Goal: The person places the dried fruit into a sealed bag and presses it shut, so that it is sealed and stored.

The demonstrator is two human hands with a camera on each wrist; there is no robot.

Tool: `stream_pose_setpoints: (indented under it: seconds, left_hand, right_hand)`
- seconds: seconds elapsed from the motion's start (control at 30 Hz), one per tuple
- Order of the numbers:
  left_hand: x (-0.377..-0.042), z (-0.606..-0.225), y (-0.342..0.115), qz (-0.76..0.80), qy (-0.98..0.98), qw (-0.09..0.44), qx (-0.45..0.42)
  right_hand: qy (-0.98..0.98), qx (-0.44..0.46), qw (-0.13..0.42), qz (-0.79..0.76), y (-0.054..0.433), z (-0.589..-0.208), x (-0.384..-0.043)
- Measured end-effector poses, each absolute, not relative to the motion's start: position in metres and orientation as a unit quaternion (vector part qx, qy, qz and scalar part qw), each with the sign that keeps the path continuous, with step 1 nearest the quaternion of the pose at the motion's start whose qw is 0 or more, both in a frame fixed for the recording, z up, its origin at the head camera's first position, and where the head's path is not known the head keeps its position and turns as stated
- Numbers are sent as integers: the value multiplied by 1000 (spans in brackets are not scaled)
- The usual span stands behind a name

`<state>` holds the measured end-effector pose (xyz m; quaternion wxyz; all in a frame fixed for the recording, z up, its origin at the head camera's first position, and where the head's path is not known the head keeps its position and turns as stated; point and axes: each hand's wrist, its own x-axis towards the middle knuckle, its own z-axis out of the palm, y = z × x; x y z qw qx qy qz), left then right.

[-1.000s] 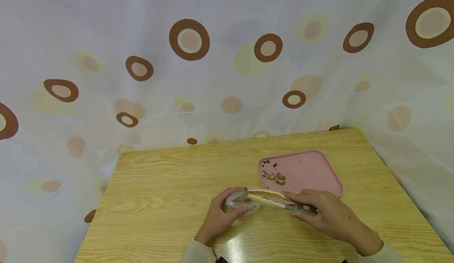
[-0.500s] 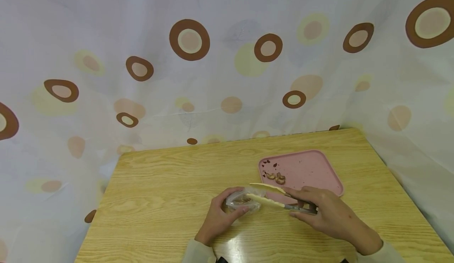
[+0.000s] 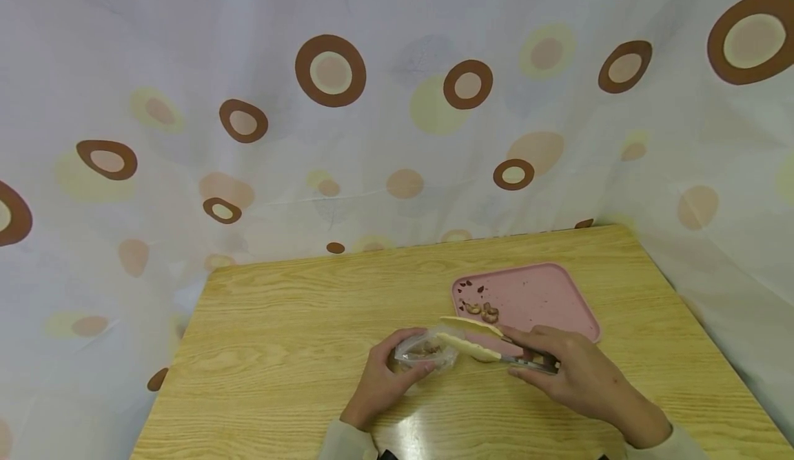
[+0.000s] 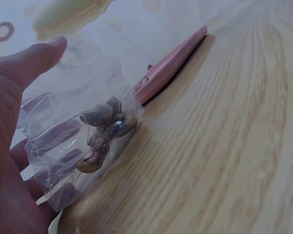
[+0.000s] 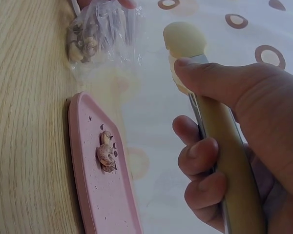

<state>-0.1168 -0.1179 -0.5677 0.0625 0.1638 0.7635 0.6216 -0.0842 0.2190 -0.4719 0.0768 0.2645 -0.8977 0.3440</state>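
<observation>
My left hand (image 3: 386,377) holds a clear plastic bag (image 4: 63,141) with its mouth spread, thumb on one side and fingers on the other. Several brown-skinned cashews (image 4: 107,117) are gathered at the bottom of the bag. In my right hand (image 3: 573,370) is a pair of metal tongs (image 5: 229,161) with cream-coloured tips, thumb on one arm and fingers curled round the other. The tongs' tips stand apart with nothing between them, just beside the bag's mouth. A few cashews (image 3: 490,313) lie on the pink tray (image 3: 546,298) behind the tongs.
Dark flakes of skin (image 3: 480,289) are scattered at the tray's left end. The tray rests on a wood-grain table (image 3: 298,322), right of centre. A pale curtain (image 3: 384,136) with brown circles hangs along the table's back and sides.
The tongs had a brown cashew at their tips over the bag; they spread and let it go. Since then they have drawn slightly right. The left hand stays put with the bag.
</observation>
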Motion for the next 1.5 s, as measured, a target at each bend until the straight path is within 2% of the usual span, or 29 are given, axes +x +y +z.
stream_pose_setpoints:
  seconds: [0.2,0.47,1.5]
  left_hand:
    - [-116,-566,-119,625,762,70,157]
    - [-117,-568,-119,619,768,65,152]
    - [-115,-566,-116,620,769,65,142]
  right_hand:
    - [-898,261,91,341,222,-473,-84]
    - [-898,252,83,352,228,-477,-84]
    - [-938,197,132,254,254,-499,-87]
